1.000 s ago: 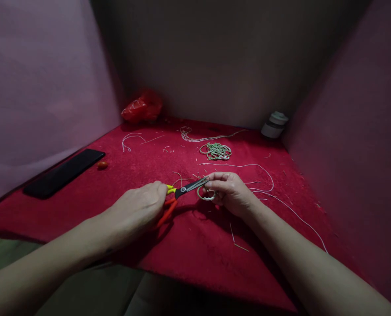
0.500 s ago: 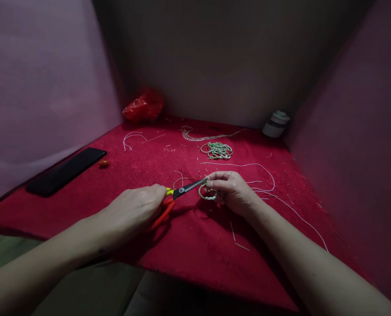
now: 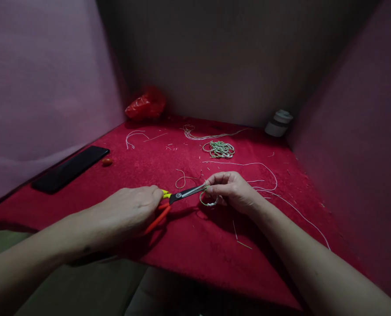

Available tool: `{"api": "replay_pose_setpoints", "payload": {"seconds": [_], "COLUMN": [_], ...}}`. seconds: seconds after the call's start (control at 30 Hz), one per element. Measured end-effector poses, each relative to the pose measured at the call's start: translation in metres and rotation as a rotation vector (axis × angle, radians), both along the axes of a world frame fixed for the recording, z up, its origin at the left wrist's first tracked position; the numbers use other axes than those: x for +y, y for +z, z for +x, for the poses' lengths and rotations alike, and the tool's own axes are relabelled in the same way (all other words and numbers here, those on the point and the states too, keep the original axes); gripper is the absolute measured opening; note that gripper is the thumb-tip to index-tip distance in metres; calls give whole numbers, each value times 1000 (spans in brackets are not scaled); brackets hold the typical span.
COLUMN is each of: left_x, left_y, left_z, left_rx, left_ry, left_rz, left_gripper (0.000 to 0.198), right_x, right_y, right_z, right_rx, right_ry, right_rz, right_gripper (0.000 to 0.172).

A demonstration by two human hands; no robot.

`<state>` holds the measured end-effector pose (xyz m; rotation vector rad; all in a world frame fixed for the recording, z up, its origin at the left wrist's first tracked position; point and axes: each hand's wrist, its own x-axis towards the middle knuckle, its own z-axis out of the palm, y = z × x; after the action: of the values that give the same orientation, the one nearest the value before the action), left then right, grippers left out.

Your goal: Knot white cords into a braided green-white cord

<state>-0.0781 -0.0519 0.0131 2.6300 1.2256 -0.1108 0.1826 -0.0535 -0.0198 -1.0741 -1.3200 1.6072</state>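
My left hand (image 3: 131,213) is closed around the orange and yellow handles of a pair of scissors (image 3: 179,196), whose dark blades point right. Their tips meet a small braided cord ring (image 3: 208,201), pale green and white. My right hand (image 3: 233,191) pinches that ring between thumb and fingers, just above the red cloth (image 3: 195,245). A long pale cord (image 3: 281,197) trails from under my right hand toward the right.
A heap of braided cord (image 3: 219,150) and loose cord strands (image 3: 195,134) lie farther back. A black phone (image 3: 70,168) and a small orange object (image 3: 106,161) sit at the left. A red plastic bag (image 3: 146,106) and a pale spool (image 3: 279,123) stand by the back wall.
The scissors and both hands have drifted slightly left and down, with the blades still at the ring. The view has shifted a little.
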Motion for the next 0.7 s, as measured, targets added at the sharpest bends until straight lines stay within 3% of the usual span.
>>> {"api": "replay_pose_setpoints", "payload": {"seconds": [0.17, 0.7], "left_x": [0, 6], "left_y": [5, 10], "left_z": [1, 1], "left_rx": [94, 85], "left_ry": [-14, -87], "left_rz": [-33, -112], "left_gripper": [20, 23], "right_x": [-3, -5], "right_y": [3, 11], "right_z": [-1, 1], "right_rx": [-47, -188], "right_ry": [26, 151], "right_rz": [3, -41], "right_gripper": [11, 13]}}
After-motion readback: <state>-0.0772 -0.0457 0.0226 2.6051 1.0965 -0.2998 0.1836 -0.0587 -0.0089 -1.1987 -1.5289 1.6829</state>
